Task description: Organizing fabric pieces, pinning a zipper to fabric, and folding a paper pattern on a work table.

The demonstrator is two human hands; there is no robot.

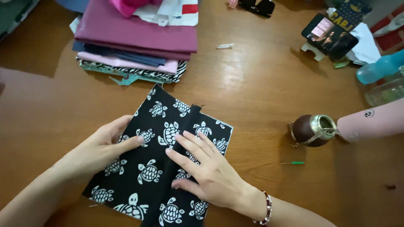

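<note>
fabric: black turtle-print cloth (155,168) is laid flat on the wooden desk (261,92).
left hand (99,149): open, pressed flat on the cloth.
right hand (206,170): open, fingers spread on its folded flap.
behind: folded fabric stack (134,42).

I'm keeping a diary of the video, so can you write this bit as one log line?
left hand: flat on turtle-print fabric | right hand: pressing its seam fold | wooden table: fabric stack behind
</note>
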